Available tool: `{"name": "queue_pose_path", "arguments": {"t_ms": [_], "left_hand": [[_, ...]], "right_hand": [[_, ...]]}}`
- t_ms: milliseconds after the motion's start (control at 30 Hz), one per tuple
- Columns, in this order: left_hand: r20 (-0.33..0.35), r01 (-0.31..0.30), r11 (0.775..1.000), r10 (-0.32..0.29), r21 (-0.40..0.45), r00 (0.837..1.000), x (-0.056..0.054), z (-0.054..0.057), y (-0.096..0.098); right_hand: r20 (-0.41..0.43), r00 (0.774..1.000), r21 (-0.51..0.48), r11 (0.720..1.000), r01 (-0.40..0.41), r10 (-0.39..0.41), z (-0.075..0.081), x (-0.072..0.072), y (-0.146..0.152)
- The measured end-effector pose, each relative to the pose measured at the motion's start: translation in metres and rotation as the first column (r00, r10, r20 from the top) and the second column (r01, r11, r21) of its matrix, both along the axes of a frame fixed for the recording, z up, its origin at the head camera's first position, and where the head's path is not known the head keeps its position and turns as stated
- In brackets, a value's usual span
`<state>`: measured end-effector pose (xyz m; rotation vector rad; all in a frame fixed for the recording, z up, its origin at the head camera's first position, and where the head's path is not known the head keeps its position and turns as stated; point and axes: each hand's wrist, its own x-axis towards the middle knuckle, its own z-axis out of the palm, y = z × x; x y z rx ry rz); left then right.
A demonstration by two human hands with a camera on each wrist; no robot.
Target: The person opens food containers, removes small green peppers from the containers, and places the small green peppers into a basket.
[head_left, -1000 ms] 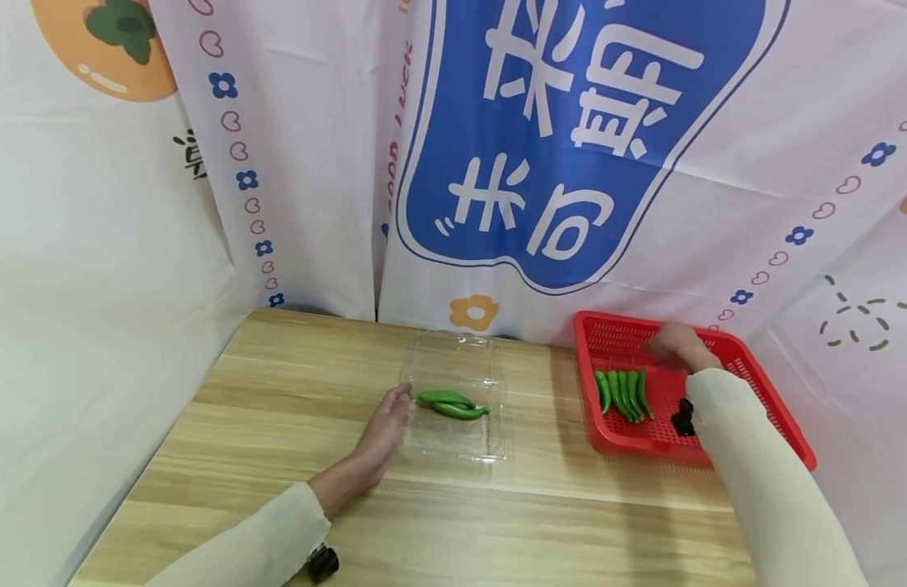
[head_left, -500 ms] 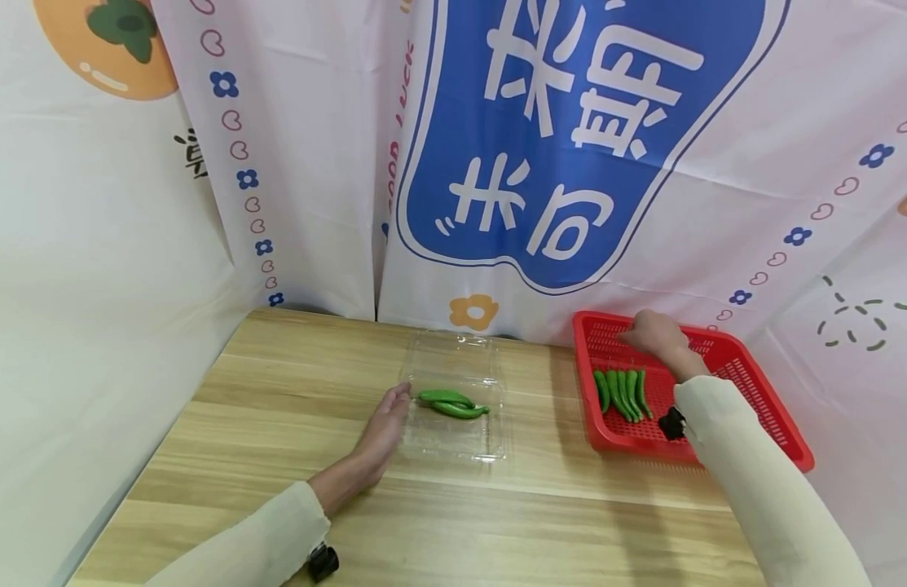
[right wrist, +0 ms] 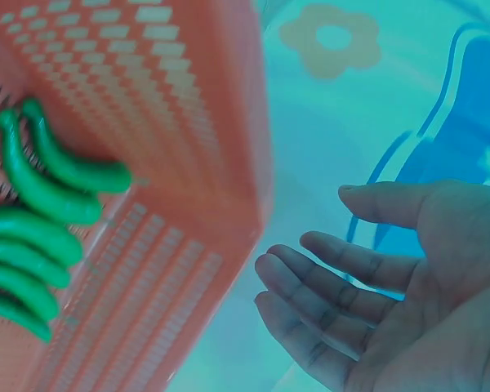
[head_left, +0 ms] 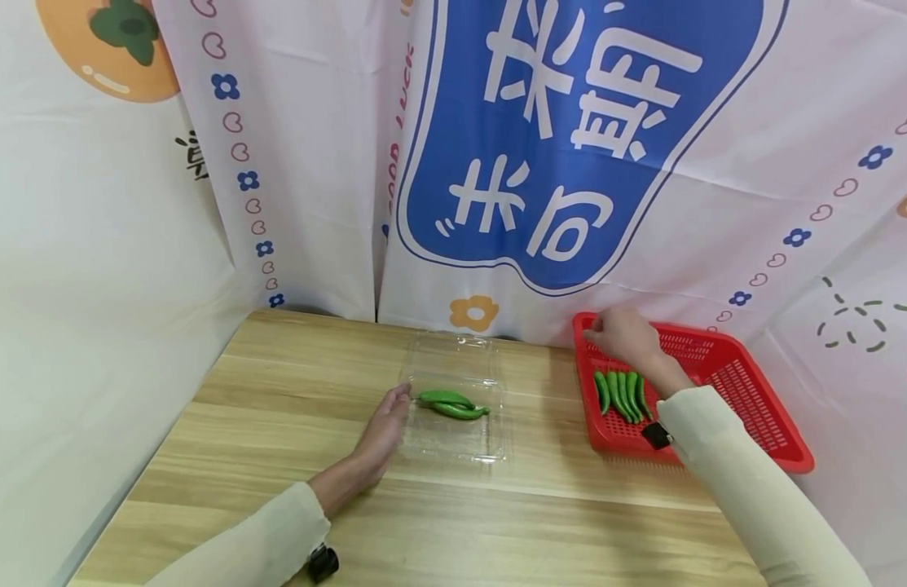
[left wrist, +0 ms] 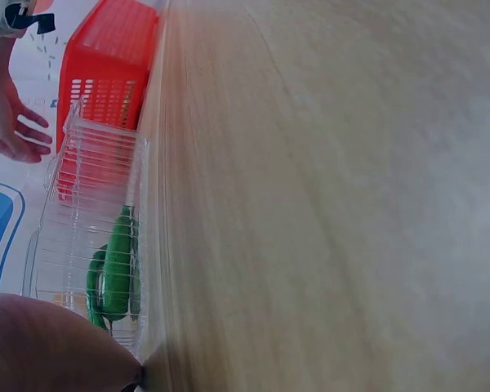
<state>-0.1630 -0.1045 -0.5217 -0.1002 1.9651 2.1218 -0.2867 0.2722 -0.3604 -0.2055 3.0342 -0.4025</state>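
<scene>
My left hand (head_left: 380,432) lies along the left side of a clear plastic clamshell box (head_left: 453,444), its fingers extended and at or very near the wall. Inside the box are a few green chili peppers (head_left: 453,405); in the left wrist view these peppers (left wrist: 117,273) show through the ribbed wall. Above the back left part of a red plastic basket (head_left: 596,432) hovers my right hand (head_left: 629,338). The right wrist view shows that right hand (right wrist: 392,286) with relaxed, slightly bent fingers and nothing in it. Several green chili peppers (head_left: 622,395) lie side by side in the basket's left part.
The wooden table (head_left: 277,391) carries both box and basket. Behind it hangs a white printed curtain (head_left: 314,204), close to the basket's back rim. The box's clear lid (head_left: 453,355) is folded back toward the curtain.
My right hand has moved left over the basket, from its middle toward the back left corner. The left hand, the box and the peppers have not visibly moved.
</scene>
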Motion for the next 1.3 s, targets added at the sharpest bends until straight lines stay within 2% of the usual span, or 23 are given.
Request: {"name": "queue_pose_path", "arguments": {"t_ms": [300, 633, 833, 1100, 1300], "left_hand": [[-0.003, 0.010, 1.000, -0.010, -0.002, 1.000, 0.001, 0.001, 0.001], [-0.009, 0.005, 1.000, -0.005, -0.004, 1.000, 0.001, 0.002, 0.000], [-0.008, 0.006, 1.000, -0.006, 0.000, 1.000, 0.001, 0.002, 0.000], [-0.006, 0.000, 1.000, 0.000, 0.007, 1.000, 0.000, 0.000, 0.000], [-0.010, 0.003, 1.000, -0.003, 0.008, 1.000, 0.000, -0.001, 0.000]], "right_hand": [[-0.070, 0.994, 0.037, 0.996, -0.077, 0.080, 0.004, 0.015, -0.036], [-0.108, 0.981, 0.044, 0.987, -0.157, 0.161, -0.003, 0.030, -0.066], [-0.124, 0.962, 0.030, 0.970, -0.240, 0.242, -0.009, 0.043, -0.085], [-0.155, 0.938, 0.077, 0.950, -0.302, 0.311, -0.017, 0.055, -0.107], [-0.168, 0.916, 0.063, 0.931, -0.360, 0.365, -0.027, 0.062, -0.120]]}}
